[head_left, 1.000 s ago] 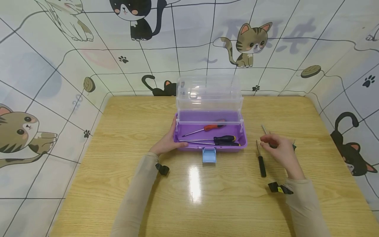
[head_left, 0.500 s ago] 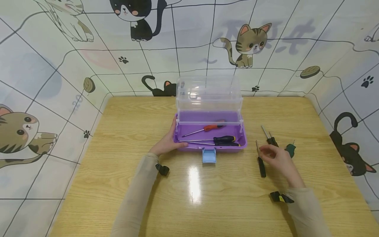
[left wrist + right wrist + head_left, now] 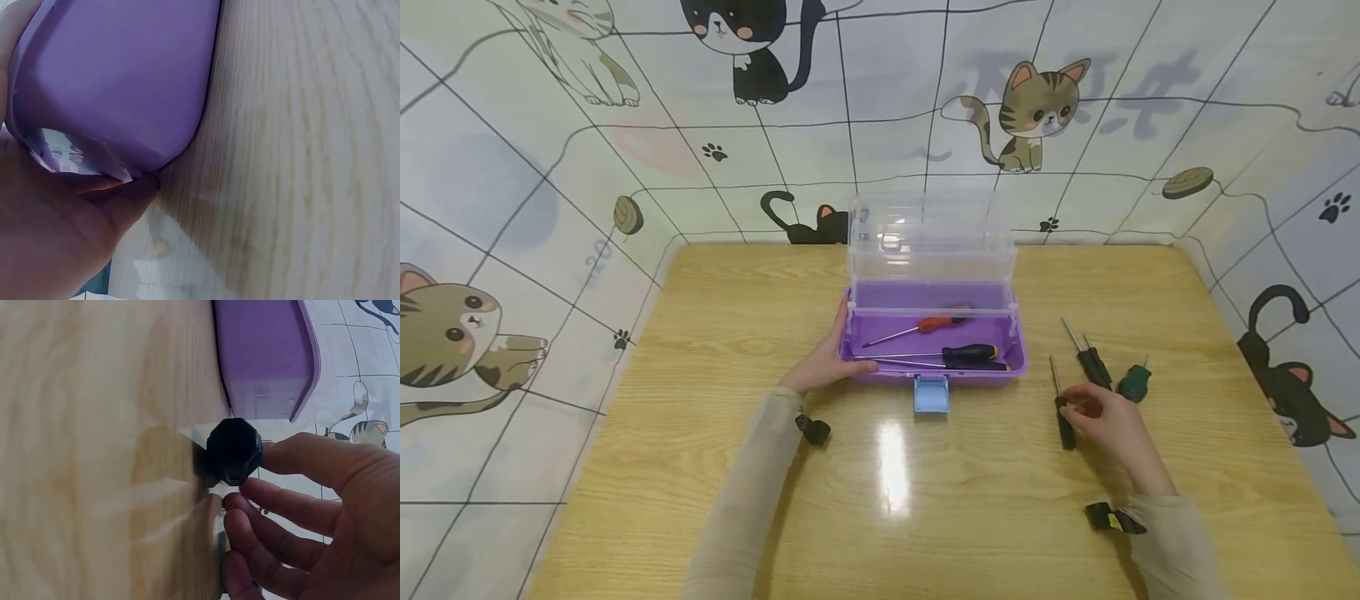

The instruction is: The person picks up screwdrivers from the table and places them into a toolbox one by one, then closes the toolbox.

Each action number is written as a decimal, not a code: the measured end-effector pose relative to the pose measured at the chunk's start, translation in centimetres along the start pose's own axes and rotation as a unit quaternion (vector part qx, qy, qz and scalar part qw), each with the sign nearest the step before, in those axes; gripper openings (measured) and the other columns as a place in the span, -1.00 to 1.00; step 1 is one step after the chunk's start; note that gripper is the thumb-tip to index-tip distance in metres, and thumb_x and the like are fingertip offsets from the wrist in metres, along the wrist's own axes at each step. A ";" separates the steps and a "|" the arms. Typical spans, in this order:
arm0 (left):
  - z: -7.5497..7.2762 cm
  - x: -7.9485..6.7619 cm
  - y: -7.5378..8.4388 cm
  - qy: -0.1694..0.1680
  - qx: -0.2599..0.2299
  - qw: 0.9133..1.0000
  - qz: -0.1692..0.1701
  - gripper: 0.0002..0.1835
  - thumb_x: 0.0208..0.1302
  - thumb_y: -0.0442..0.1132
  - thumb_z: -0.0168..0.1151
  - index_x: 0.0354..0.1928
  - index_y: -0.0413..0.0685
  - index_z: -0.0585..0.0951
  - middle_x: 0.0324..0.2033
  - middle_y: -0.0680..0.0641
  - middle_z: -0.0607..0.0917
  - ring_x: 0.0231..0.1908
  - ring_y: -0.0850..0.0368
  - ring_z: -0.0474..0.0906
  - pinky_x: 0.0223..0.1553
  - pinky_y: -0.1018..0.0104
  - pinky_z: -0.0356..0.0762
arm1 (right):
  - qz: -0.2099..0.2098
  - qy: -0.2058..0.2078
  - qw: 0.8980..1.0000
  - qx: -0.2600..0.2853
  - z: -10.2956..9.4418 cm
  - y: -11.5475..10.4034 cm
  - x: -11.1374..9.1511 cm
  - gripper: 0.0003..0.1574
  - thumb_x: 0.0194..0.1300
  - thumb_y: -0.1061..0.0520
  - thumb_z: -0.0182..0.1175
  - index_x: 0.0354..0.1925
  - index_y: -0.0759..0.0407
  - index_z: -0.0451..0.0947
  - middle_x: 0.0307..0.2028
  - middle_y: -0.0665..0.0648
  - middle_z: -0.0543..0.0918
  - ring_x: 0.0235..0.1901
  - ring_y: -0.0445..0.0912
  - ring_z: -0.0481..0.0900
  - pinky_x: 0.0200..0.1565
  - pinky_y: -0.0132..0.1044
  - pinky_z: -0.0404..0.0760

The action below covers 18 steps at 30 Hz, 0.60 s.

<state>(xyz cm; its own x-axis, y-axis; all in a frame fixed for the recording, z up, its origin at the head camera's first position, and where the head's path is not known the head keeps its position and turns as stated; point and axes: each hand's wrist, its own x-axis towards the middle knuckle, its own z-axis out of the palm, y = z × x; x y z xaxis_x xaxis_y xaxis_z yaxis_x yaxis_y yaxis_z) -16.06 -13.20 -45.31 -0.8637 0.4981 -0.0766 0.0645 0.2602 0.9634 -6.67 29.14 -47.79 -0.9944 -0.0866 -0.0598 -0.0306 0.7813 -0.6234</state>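
Observation:
My left hand (image 3: 822,365) grips the left end of a purple toolbox (image 3: 940,377), with the thumb over its front rim and the other fingers around the side. Its clear lid (image 3: 932,242) stands raised at the back. Inside lie a red-handled screwdriver (image 3: 936,323) and two black-handled screwdrivers (image 3: 970,352). To the right of the box, my right hand (image 3: 1111,421) pinches the handle of a black screwdriver (image 3: 1066,429) lying on the table. In the right wrist view, thumb and index finger meet that screwdriver's handle (image 3: 232,453), seen end-on.
Two more black-handled screwdrivers (image 3: 1093,367) and a stubby green-handled screwdriver (image 3: 1134,383) lie just beyond my right hand. A blue latch (image 3: 931,396) hangs from the box front. Cat-patterned walls (image 3: 895,108) border the wooden table (image 3: 715,308).
My right hand has come back toward me and down, from above the other screwdrivers to the nearest black one's handle. The left hand and toolbox have stayed in place.

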 end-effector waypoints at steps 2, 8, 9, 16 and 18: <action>0.0 0.0 0.0 0.001 0.003 1.000 0.002 0.28 -0.08 -0.26 0.39 0.29 0.43 -0.49 0.35 0.02 -0.38 0.31 0.03 -0.30 0.23 -0.01 -0.20 | 0.005 -0.002 1.000 -0.002 0.0 -0.1 0.0 -0.58 0.14 0.01 0.21 -0.10 0.24 0.52 -0.34 0.13 0.61 -0.35 -0.01 0.54 -0.31 -0.15 0.46; 0.1 0.2 -0.8 0.004 -0.010 1.000 0.003 0.29 -0.11 -0.22 0.42 0.29 0.49 -0.47 0.34 0.11 -0.35 0.31 0.04 -0.27 0.22 -0.02 -0.20 | 0.013 -0.011 1.000 -0.004 0.3 -0.2 -0.1 -0.52 0.12 -0.02 0.23 -0.08 0.29 0.50 -0.38 0.09 0.57 -0.39 -0.07 0.52 -0.35 -0.25 0.45; 0.1 0.4 -1.4 0.006 -0.007 1.000 0.003 0.30 -0.13 -0.18 0.44 0.28 0.52 -0.47 0.34 0.15 -0.35 0.31 0.06 -0.27 0.22 -0.03 -0.19 | 0.012 -0.012 1.000 -0.003 0.4 -0.3 -0.1 -0.50 0.11 -0.01 0.24 -0.08 0.30 0.49 -0.38 0.09 0.57 -0.40 -0.07 0.53 -0.37 -0.26 0.45; -0.1 0.6 -2.1 0.011 0.004 1.000 -0.001 0.30 -0.13 -0.17 0.44 0.27 0.55 -0.47 0.34 0.16 -0.36 0.30 0.10 -0.27 0.22 -0.02 -0.18 | 0.020 -0.014 1.000 -0.008 0.6 -0.7 0.0 -0.48 0.08 0.01 0.27 -0.07 0.31 0.48 -0.38 0.09 0.56 -0.41 -0.09 0.50 -0.38 -0.26 0.42; 0.0 0.2 -1.0 0.005 0.005 1.000 0.001 0.29 -0.10 -0.21 0.42 0.28 0.49 -0.47 0.35 0.07 -0.36 0.31 0.06 -0.26 0.22 -0.01 -0.17 | 0.021 -0.009 1.000 -0.007 0.6 -0.8 0.0 -0.55 0.08 0.08 0.26 -0.08 0.30 0.49 -0.37 0.10 0.56 -0.39 -0.08 0.50 -0.37 -0.25 0.42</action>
<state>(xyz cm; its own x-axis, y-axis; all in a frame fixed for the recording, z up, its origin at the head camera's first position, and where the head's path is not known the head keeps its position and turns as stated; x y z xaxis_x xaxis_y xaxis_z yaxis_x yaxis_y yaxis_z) -16.35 -13.37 -46.31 -0.8691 0.4894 -0.0725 0.0705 0.2677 0.9609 -6.56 28.17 -47.78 -0.9929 -0.0652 -0.0995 0.0089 0.7931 -0.6090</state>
